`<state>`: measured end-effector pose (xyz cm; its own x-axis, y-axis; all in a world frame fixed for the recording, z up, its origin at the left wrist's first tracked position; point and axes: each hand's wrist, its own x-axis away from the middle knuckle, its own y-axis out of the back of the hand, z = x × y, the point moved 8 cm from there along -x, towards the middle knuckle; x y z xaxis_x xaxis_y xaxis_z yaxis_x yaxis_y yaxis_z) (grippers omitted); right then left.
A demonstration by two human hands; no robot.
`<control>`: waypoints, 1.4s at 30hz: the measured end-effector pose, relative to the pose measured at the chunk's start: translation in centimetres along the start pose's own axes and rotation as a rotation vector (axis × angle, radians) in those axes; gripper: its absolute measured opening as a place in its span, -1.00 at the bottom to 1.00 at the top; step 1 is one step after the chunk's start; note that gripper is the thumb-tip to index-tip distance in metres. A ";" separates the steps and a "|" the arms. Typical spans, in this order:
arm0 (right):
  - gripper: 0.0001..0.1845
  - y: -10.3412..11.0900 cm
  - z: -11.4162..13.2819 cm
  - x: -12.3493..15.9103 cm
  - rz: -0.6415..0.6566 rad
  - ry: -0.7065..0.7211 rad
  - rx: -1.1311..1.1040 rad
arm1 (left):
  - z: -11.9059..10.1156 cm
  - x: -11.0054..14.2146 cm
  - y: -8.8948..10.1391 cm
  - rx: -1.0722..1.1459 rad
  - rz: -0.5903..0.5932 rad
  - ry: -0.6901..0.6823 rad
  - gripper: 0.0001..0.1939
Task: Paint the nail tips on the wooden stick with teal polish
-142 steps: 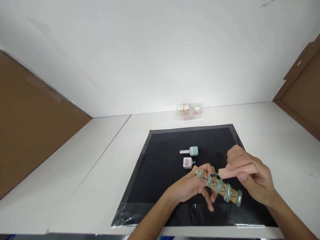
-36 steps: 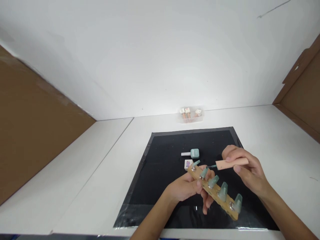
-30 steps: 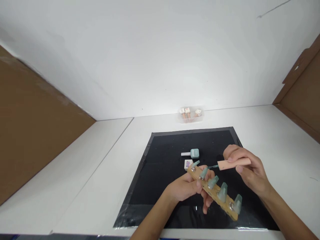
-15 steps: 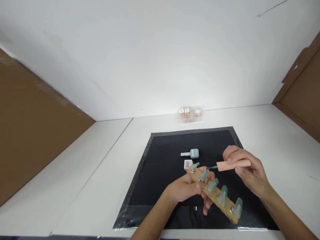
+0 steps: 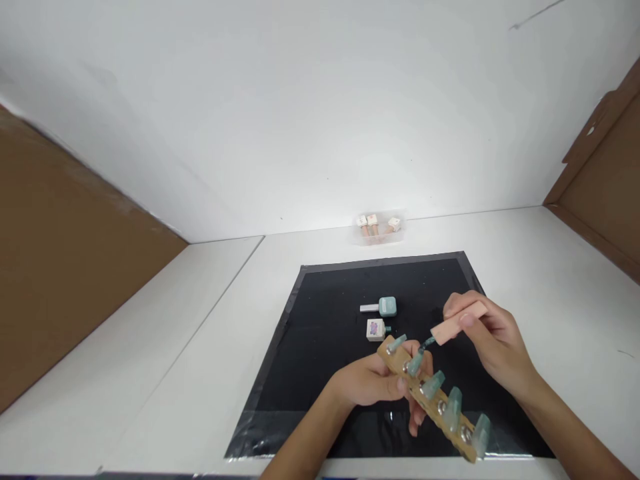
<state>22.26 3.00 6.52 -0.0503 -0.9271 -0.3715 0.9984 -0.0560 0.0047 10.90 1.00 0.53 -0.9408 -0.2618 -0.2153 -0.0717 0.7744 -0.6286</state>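
Nails [image 5: 453, 408] on strip [image 5: 431, 404]: all five greenish, what remains unclear. Your left hand [image 5: 371, 383] pinches strip; your right hand [image 5: 496, 339] pinches brush [image 5: 451, 328], tip at second nail [image 5: 415, 364].

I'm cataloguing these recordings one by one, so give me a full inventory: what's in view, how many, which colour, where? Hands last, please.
Table: one, white, across the lower picture
Wall: one, white, behind the table
Side panels: two, brown, left and right
Mat: one, black, on the table
Tray: one, clear, by the wall
Small bottles: three, white with pinkish caps, in the tray
Green bottle: one, pale-capped, lying on the mat
White bottle: one, uncapped, just nearer
Wooden strip: one, tan, above the mat
Nail tips: five, translucent green, along the strip
Brush: one, pink handle, at the second nail tip
Left hand: one, bare, holding the strip
Right hand: one, bare, holding the brush
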 end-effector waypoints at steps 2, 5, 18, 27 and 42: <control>-0.74 0.1 0.2 0.0 -0.003 0.030 -0.017 | 0.1 0.0 0.0 0.003 -0.004 0.006 -0.67; -0.71 -0.4 0.4 0.0 0.064 0.048 0.000 | 0.3 0.1 0.2 0.000 -0.016 0.027 -0.65; -0.71 0.0 0.8 -0.2 0.006 0.053 0.053 | 0.2 0.1 0.0 -0.031 -0.002 0.012 -0.73; -0.72 0.1 0.9 -0.2 0.001 0.080 0.065 | 0.2 0.3 0.2 -0.023 -0.026 0.018 -0.72; -0.70 -1.5 2.1 -0.2 0.184 0.188 -0.008 | 0.7 0.4 0.6 -0.034 -0.064 0.095 -0.63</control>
<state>20.74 2.45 8.50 0.1369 -0.8361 -0.5312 0.9905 0.1106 0.0812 10.73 0.99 -0.49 -0.9610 -0.2569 -0.1024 -0.1425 0.7774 -0.6126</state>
